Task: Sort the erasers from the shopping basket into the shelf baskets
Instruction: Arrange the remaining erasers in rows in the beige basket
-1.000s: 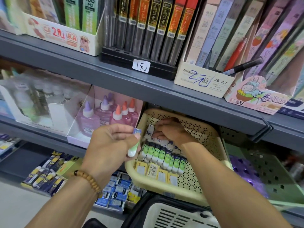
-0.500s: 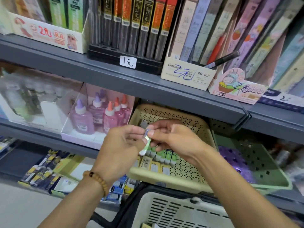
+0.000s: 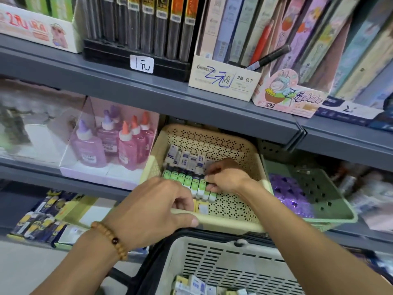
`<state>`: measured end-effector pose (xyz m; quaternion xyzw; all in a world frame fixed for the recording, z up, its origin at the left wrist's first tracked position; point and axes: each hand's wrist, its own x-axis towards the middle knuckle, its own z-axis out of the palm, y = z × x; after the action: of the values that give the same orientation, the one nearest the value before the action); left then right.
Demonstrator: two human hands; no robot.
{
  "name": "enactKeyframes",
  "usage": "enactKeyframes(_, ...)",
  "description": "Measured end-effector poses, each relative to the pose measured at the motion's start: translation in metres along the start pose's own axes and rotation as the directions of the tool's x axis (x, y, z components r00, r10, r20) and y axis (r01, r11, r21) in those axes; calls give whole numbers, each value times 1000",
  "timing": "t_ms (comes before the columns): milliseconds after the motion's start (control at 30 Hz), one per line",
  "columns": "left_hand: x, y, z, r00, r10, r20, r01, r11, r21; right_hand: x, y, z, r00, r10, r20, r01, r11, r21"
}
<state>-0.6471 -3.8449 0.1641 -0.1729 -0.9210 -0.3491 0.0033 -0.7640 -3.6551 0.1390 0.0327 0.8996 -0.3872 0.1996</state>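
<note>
right hand (image 3: pixel 226 177) fingertips on green erasers (image 3: pixel 191 184)

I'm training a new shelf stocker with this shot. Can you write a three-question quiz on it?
1. True or false: the left hand grips the front rim of the beige basket.
2. The right hand rests at which row? A) green erasers B) glue bottles C) purple items
3. What stands left of the beige basket?

Key: 1 true; 2 A; 3 glue bottles.
</note>
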Motion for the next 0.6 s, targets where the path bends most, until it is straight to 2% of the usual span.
enactKeyframes(167, -1, -2, 3, 1000, -6, -24, 6, 1000, 13, -15, 1, -5, 994, -83, -78, 80, 996, -40)
enactKeyframes(267, -6, 2, 8, 997, 16, -69, -16, 1000, -2, -41, 2, -9, 974, -157, -162, 166, 985, 45)
enactKeyframes(433, -32, 27, 20, 960, -75, -269, 3, 966, -260, -116, 8, -13, 883, -312, -352, 373, 920, 120)
enactKeyframes(500, -51, 42, 29, 934, -128, -332, -9, 924, -382, -147, 21, -15, 859, -296, -417, 402, 895, 193)
enactKeyframes(600, -78, 60, 54, 926, -242, -291, 52, 843, -535, -186, 52, -16, 856, -200, -478, 394, 850, 350)
